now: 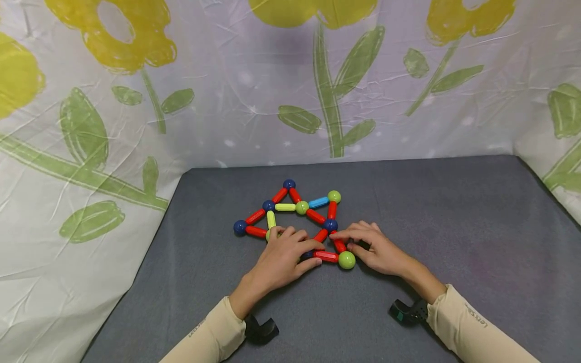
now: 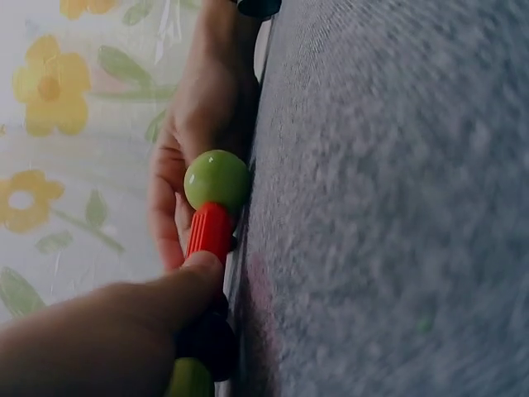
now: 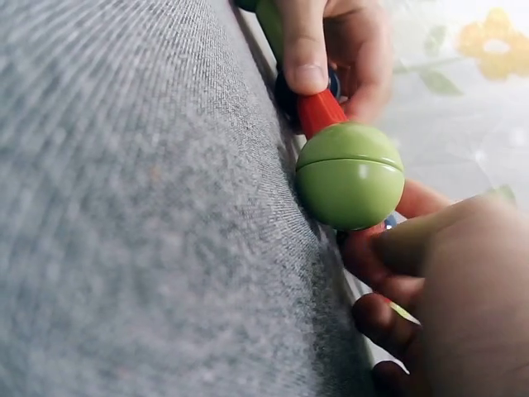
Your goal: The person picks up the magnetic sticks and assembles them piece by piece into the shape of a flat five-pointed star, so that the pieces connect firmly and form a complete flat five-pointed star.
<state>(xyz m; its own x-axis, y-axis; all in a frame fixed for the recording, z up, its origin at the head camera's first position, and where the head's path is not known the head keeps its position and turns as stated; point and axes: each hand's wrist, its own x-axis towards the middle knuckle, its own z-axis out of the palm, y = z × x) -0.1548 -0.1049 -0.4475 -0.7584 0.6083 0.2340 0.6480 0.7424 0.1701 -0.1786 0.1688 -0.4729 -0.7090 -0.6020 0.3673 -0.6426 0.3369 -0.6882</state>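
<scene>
A flat frame of magnetic sticks and balls lies on the grey table. My left hand (image 1: 282, 258) reaches over its front part, its thumb and fingers pinching the front red magnetic stick (image 1: 326, 256) near a dark blue ball (image 1: 308, 255). At that stick's other end sits a green ball (image 1: 347, 260), large in the right wrist view. From the right, my right hand (image 1: 383, 250) holds the slanted red stick (image 1: 339, 245) between thumb and index finger, below another dark blue ball (image 1: 331, 225). The left hand partly covers a green ball (image 1: 269, 235).
Farther back, the frame continues with a light blue stick (image 1: 318, 202), a yellow-green stick (image 1: 285, 207) and several red sticks and balls. A flower-patterned cloth (image 1: 254, 91) hangs behind the grey tabletop (image 1: 445, 217). Black wrist devices (image 1: 262, 331) sit below both sleeves.
</scene>
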